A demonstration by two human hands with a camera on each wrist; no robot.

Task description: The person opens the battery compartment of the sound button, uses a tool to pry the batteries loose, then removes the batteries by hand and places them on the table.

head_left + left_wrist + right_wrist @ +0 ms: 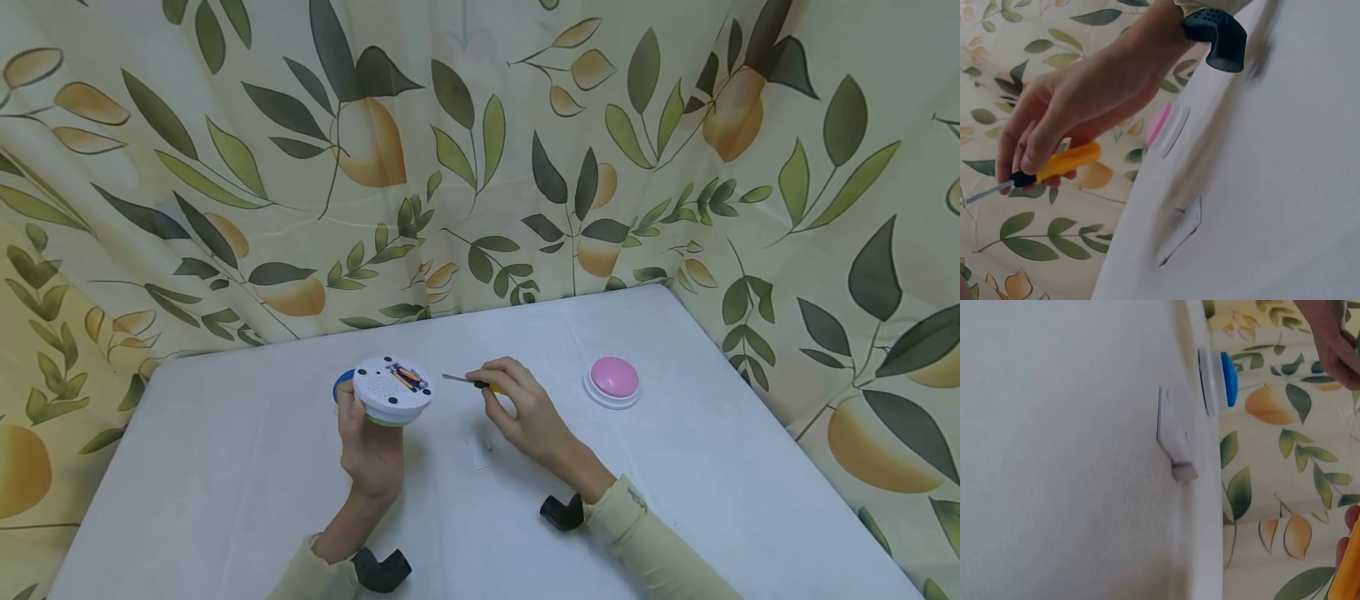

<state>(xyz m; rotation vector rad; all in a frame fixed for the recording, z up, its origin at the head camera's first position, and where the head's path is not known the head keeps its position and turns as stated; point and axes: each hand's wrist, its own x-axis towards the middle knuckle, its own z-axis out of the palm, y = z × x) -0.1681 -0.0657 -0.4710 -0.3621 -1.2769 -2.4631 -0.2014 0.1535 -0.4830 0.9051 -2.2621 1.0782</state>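
My left hand [371,450] holds up a round white push-button unit [382,398], its underside turned towards me and a green edge showing below. Its battery compartment [408,377] lies uncovered, with coloured cylinders that look like batteries inside. My right hand [528,412] pinches a screwdriver [1066,162] with a yellow handle and black collar. In the head view the metal tip points left at the unit, a short gap away from it. On the table between the hands lies a small white cover [1183,231], perhaps the compartment's lid.
A pink push button [615,379] on a white base stands on the white-covered table [225,483] at the right. A blue button [1229,380] stands behind the left hand, partly hidden in the head view. Patterned curtains [480,192] hang around the table's far side.
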